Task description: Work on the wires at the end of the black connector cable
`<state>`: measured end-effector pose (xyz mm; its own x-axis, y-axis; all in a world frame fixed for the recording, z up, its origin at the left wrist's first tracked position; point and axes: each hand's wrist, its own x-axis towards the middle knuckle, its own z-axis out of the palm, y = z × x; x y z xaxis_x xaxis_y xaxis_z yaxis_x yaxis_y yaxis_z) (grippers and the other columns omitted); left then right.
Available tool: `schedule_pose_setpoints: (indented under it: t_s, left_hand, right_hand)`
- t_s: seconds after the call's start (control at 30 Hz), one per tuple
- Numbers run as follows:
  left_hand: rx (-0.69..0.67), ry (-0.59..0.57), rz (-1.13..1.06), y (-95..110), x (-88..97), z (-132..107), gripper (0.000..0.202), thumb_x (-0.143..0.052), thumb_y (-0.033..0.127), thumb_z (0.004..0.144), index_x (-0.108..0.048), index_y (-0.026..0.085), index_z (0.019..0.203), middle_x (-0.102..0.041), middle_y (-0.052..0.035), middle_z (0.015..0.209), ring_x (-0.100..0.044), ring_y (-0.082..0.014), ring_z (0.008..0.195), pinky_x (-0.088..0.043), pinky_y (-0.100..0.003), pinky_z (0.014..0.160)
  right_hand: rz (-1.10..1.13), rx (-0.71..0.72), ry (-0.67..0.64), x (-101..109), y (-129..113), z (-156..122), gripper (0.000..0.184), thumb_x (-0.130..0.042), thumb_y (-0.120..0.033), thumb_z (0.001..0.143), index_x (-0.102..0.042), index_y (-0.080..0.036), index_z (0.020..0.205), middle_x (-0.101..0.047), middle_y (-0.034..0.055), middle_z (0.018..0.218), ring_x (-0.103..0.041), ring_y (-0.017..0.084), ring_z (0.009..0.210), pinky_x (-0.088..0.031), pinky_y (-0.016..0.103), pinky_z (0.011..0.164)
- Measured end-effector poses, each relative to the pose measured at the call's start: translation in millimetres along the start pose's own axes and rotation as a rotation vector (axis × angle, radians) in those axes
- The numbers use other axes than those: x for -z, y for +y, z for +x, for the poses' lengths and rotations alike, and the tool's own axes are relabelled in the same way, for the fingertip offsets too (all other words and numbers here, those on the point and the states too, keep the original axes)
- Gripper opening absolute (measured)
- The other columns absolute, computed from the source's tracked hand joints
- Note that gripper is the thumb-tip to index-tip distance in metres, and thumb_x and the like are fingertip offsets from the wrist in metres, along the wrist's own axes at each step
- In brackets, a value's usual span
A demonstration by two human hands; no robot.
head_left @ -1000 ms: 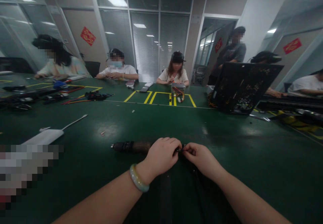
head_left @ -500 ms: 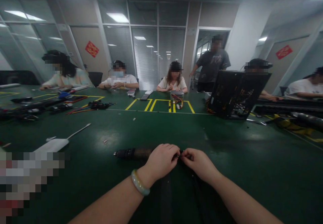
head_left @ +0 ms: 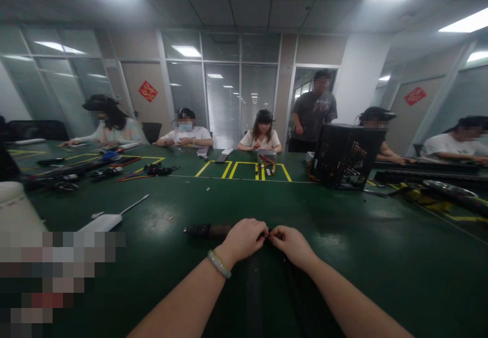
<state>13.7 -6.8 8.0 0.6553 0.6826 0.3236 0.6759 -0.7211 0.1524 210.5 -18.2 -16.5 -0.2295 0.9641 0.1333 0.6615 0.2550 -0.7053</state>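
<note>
My left hand (head_left: 244,238) and my right hand (head_left: 292,245) meet knuckle to knuckle over the green table (head_left: 366,256). Both are closed in a pinch on a small dark part (head_left: 267,235) between them, too small to name. A dark cylindrical tool (head_left: 208,231) lies on the table just left of my left hand, partly hidden behind it. Black straps or cables (head_left: 252,292) run from under my hands toward me. A pale green bangle (head_left: 219,264) sits on my left wrist.
Several seated people work around the far side and a person (head_left: 314,112) stands at the doorway. An open black computer case (head_left: 345,157) stands at the right. A white flat device (head_left: 102,222) lies at the left, cable bundles (head_left: 145,171) farther back, yellow tape marks (head_left: 244,167) at centre.
The camera has tilted up, so more ceiling shows and my hands sit lower and smaller. The standing person has come nearer the table. My hands stay pinched together.
</note>
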Motion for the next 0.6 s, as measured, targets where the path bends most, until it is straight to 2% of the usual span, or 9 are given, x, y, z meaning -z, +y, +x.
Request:
schedule_pose_setpoints:
  t_s: [0.17, 0.3, 0.47, 0.6]
  left_hand:
    - [0.007, 0.011, 0.006, -7.5, 4.2, -1.3, 0.014, -0.059, 0.016, 0.084, -0.059, 0.021, 0.097, -0.064, -0.0019, 0.095, -0.058, -0.0191, 0.093, -0.042, -0.032, 0.086]
    - [0.021, 0.012, 0.005, -8.6, 5.8, -0.6, 0.012, -0.057, 0.018, 0.087, -0.059, 0.021, 0.098, -0.064, -0.0026, 0.095, -0.059, -0.0195, 0.092, -0.042, -0.032, 0.084]
    - [0.051, 0.013, -0.012, -7.7, 4.7, -1.1, 0.012, -0.056, 0.025, 0.089, -0.059, 0.021, 0.1, -0.064, -0.0026, 0.098, -0.059, -0.019, 0.094, -0.043, -0.032, 0.085]
    - [0.067, 0.039, -0.05, -8.6, 2.3, -0.7, 0.01, -0.056, 0.023, 0.088, -0.059, 0.022, 0.098, -0.064, -0.0017, 0.099, -0.059, -0.0187, 0.096, -0.043, -0.032, 0.088]
  right_hand:
    - [0.011, -0.035, -0.041, -7.3, -1.6, 18.3, 0.018, -0.059, -0.032, 0.083, -0.07, -0.018, 0.082, -0.07, 0.002, 0.076, -0.061, 0.015, 0.068, -0.038, 0.022, 0.06]
    - [0.029, -0.063, -0.085, -7.4, -0.6, 28.6, 0.018, -0.059, -0.032, 0.083, -0.071, -0.017, 0.084, -0.07, 0.0023, 0.075, -0.059, 0.013, 0.06, -0.037, 0.021, 0.054]
    - [0.042, -0.037, -0.084, -3.8, 0.2, 22.9, 0.018, -0.058, -0.031, 0.085, -0.07, -0.018, 0.086, -0.07, 0.0021, 0.079, -0.06, 0.014, 0.066, -0.039, 0.021, 0.056]
    - [0.041, 0.024, -0.059, -2.9, 0.0, 17.3, 0.016, -0.058, -0.029, 0.086, -0.069, -0.019, 0.088, -0.069, 0.0014, 0.081, -0.061, 0.015, 0.07, -0.04, 0.022, 0.06]
